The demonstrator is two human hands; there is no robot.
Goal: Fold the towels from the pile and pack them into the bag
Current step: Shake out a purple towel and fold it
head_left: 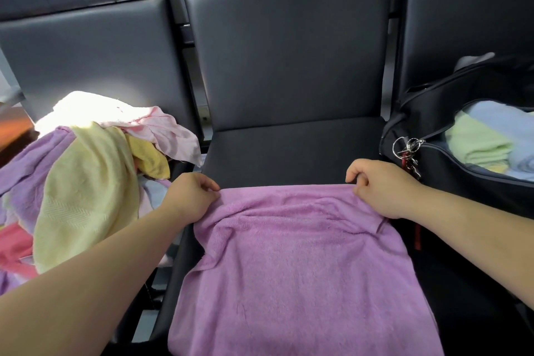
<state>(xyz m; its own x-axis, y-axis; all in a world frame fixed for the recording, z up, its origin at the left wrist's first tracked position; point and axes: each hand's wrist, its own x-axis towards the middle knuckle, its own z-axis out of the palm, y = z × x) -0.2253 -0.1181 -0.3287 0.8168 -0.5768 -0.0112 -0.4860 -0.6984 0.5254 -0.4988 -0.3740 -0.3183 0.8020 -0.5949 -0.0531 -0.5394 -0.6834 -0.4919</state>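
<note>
A purple towel [300,263] lies spread on the middle black seat, hanging over its front edge. My left hand [190,196] pinches the towel's far left corner. My right hand [381,185] pinches its far right corner. The far edge between them is slightly bunched. On the left seat sits the pile of towels [86,170]: yellow, lilac, pink and white ones in a heap. On the right seat stands an open black bag [433,130] with folded green and blue towels [488,141] inside.
Three black padded seats [289,141] stand in a row with upright backs. A key ring with keys [407,150] hangs from the bag's zip near my right hand. Metal frame gaps run between the seats.
</note>
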